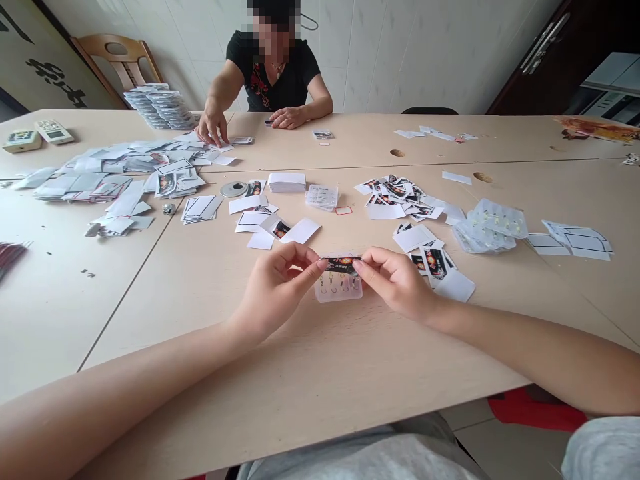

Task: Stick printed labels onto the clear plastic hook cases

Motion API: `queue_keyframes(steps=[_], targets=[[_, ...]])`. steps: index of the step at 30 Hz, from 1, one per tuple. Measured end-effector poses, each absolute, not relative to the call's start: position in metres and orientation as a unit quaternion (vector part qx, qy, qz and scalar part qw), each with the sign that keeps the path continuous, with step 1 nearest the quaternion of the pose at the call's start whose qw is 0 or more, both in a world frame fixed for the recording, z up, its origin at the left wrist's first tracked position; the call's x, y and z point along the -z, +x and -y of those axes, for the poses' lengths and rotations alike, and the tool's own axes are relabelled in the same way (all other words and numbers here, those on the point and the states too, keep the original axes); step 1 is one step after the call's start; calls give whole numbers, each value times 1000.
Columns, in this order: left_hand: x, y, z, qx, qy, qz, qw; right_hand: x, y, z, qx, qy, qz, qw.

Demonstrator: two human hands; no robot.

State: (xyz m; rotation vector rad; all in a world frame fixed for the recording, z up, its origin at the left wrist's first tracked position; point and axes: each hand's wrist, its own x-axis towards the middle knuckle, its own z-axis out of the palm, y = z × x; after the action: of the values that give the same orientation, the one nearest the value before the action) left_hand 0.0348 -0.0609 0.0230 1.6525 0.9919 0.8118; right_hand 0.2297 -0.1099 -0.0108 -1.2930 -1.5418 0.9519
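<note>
My left hand and my right hand meet over the middle of the wooden table. Both pinch the ends of a small clear plastic pack with a dark printed card along its top edge. Small hooks show inside the pack. White and printed cards lie just beyond my left hand. More printed cards lie right beside my right hand.
A person in a black top sits across the table, one hand on a heap of card sheets. Clear packs lie at the right, stacked packs at the far left, a round disc mid-table, two remotes far left.
</note>
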Motion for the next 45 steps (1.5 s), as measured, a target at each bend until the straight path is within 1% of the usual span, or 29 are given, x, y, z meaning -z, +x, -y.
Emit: queue_keyframes(steps=[4, 9, 14, 17, 21, 27, 32, 36, 40, 45], targets=[[-27, 34, 63, -313, 659, -451, 514, 8, 229, 112, -388, -519, 626, 433], [-26, 33, 65, -264, 610, -451, 595, 7, 229, 113, -407, -513, 619, 432], [-24, 36, 66, -271, 567, -442, 641, 7, 230, 115, -399, -515, 628, 425], [-22, 37, 65, -291, 581, -424, 630, 7, 230, 116, -398, -515, 637, 413], [-19, 37, 65, -323, 625, -407, 583, 4, 230, 118, -372, -523, 655, 398], [-19, 34, 65, -333, 655, -418, 533, 1, 228, 116, -341, -538, 655, 408], [-27, 32, 64, -277, 615, -470, 570, 3, 227, 115, -310, -510, 673, 436], [-30, 33, 63, -270, 594, -477, 588, 4, 227, 115, -312, -500, 677, 441], [-27, 33, 63, -245, 603, -487, 582, 4, 227, 117, -317, -514, 670, 433], [-28, 34, 65, -243, 631, -486, 554, 1, 227, 117, -288, -522, 681, 425]])
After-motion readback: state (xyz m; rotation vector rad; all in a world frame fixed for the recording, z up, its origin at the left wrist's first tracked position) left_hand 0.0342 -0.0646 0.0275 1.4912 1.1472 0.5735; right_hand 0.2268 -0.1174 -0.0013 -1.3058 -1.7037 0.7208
